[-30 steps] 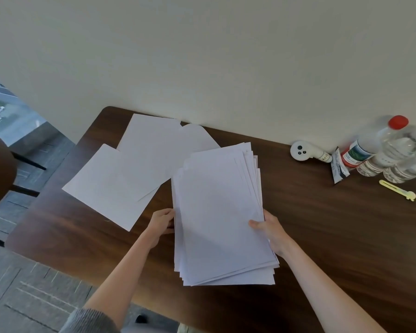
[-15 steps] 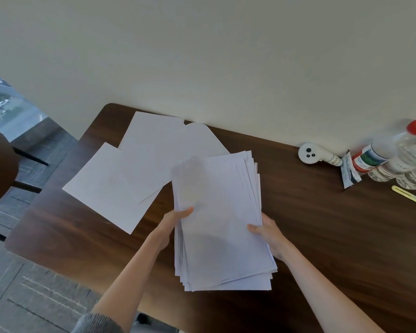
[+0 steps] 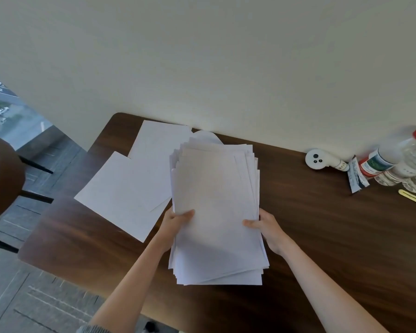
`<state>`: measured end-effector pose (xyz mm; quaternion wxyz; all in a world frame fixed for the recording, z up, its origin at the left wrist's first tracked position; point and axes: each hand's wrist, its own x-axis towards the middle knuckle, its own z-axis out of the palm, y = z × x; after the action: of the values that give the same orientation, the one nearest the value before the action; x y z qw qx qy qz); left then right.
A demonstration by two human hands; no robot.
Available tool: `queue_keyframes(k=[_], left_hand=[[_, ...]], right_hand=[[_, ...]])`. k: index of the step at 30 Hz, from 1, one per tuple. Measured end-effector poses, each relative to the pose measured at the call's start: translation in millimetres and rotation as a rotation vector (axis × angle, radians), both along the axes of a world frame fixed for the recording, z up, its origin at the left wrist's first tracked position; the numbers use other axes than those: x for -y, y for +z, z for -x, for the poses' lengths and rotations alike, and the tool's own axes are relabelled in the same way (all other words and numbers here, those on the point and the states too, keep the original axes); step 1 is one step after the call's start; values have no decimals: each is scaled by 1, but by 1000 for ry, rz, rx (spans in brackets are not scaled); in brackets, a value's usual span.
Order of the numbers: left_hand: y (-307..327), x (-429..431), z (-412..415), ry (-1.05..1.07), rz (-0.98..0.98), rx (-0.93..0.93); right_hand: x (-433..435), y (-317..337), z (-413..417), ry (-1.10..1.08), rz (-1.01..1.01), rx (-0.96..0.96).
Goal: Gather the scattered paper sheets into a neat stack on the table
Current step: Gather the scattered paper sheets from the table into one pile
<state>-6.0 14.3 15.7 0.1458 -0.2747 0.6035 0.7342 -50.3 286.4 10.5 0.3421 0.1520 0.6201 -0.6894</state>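
**Paper stack gripped at both long edges**

The paper stack (image 3: 216,212) runs lengthwise away from the person toward the wall, its edges fanned unevenly. The left hand (image 3: 175,223) closes on its left edge, the right hand (image 3: 265,228) on its right. Left of the stack, loose sheets (image 3: 125,188) lie flat on the desk (image 3: 322,224).

**Open wood right of centre, clutter at the edges**

Bare table (image 3: 322,236) across centre-right and lower right. Blocked upper right by bottles (image 3: 399,162), a white device (image 3: 318,159), a sachet (image 3: 357,177). Covered left of centre by loose sheets (image 3: 130,188).
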Motion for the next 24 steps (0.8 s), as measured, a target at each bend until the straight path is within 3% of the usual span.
queue_keyframes(k=[4, 8, 12, 17, 21, 24], left_hand=[[14, 40, 17, 19, 31, -37], [20, 85, 39, 24, 43, -24], [13, 133, 57, 7, 48, 6], [8, 177, 75, -33, 35, 24], [9, 197, 83, -57, 25, 25], [10, 206, 88, -78, 17, 22]], right_hand=[[39, 13, 18, -50, -26, -65], [64, 3, 35, -114, -346, -271], [81, -12, 51, 192, -824, -522], [96, -21, 40, 501, -1097, -485], [113, -19, 9, 347, -1203, -628], [123, -19, 7, 147, -1262, -597]])
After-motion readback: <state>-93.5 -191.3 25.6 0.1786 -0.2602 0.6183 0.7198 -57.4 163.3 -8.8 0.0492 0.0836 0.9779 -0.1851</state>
